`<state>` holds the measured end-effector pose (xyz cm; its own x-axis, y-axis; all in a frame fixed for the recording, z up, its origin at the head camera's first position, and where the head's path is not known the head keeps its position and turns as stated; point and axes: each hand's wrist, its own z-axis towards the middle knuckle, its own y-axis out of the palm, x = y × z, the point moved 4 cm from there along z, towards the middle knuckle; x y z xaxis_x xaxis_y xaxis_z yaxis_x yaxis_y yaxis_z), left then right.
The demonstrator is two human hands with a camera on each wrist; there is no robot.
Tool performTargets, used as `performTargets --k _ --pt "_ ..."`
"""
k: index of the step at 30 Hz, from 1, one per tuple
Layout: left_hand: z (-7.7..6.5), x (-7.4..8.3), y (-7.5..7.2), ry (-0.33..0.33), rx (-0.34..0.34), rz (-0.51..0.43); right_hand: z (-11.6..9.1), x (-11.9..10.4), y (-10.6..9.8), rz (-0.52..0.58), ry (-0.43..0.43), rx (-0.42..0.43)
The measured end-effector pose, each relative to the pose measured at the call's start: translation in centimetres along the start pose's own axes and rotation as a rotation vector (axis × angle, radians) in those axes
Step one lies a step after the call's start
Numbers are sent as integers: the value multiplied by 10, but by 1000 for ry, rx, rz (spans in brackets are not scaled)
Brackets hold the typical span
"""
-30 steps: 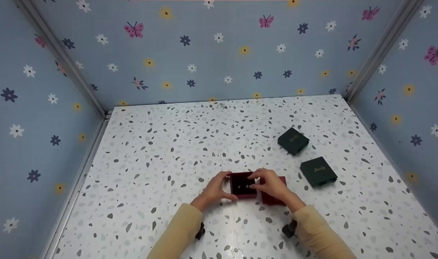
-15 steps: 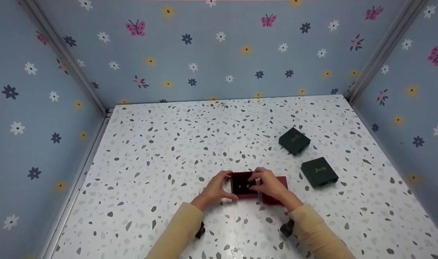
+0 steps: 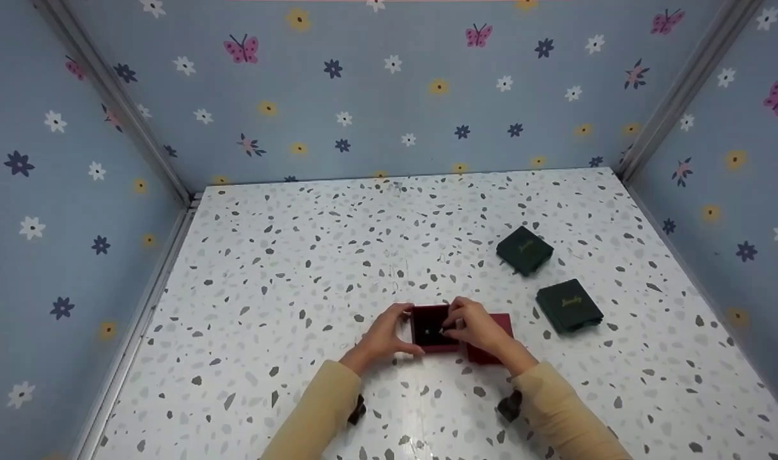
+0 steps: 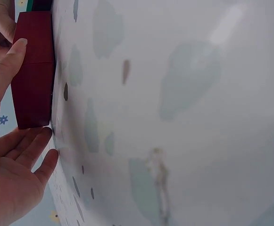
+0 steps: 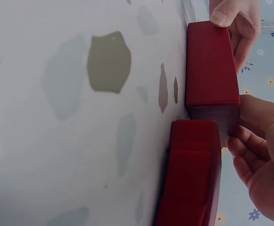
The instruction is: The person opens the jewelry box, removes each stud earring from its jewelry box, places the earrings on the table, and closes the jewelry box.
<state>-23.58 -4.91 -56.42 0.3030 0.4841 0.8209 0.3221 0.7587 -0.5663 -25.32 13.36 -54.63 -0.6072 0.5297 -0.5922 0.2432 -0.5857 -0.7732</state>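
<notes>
Enclosing the workspace, blue flowered walls [image 3: 376, 96] stand at twelve, ten and two o'clock, read with the open red box as the dial's centre and twelve facing away from the person. Beneath lies a white speckled tabletop [image 3: 299, 255], and tan sleeves [image 3: 318, 409] reach in from about seven and five. At nine o'clock the left hand [image 3: 380, 337] grips the box, its thumb on the near wall and its fingers round the far side. From three o'clock the right hand [image 3: 482, 327] bends its fingers over the box's rim; whether they pinch anything cannot be told. Two dark green boxes with gold lettering rest well apart from it: the farther green box [image 3: 525, 250] between one and two, the nearer green box [image 3: 569, 305] just short of three. The open red box [image 3: 436, 349] sits flat on the tabletop, with a dark interior. Just beside it, between three and four, lies a square red piece [image 3: 502, 322], partly under the right hand. Smallest of all, a tiny shiny piece [image 3: 427, 331] shows inside the box.
</notes>
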Motion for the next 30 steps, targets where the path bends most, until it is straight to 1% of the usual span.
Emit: performTargets --k 11,16,21,23,26,30 --pt "-1 1 -1 -13 10 0 1 -2 1 -10 -11 -2" --pt "-1 1 -1 -2 10 8 1 -1 2 -11 25 -15" --pt "0 2 0 -9 11 13 -1 0 2 -3 60 -15" --pt "0 1 0 -8 11 11 -1 0 2 -3 67 -9" --pt "0 1 0 0 11 11 -2 -1 3 -26 48 11" --pt "1 1 -1 16 12 16 -1 -3 2 -84 17 68"
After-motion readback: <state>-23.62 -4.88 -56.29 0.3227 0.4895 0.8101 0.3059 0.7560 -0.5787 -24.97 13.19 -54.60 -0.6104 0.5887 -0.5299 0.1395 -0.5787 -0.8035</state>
